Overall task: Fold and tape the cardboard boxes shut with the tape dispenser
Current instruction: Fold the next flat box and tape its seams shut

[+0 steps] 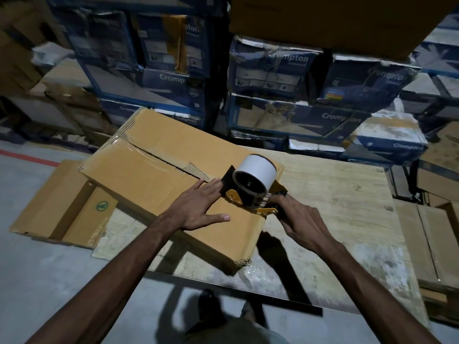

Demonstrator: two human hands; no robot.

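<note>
Tape dispenser [254, 180] rests on cardboard box [149, 175], handle inside right grip [303, 224].

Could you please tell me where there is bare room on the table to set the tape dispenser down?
The widest bare patch is the table right of the cardboard box, bounded behind by the blue boxes. A narrow strip runs along the box's near side. Crowded: the box top, with left hand, right hand and tape dispenser; a flat carton fills the left.
</note>
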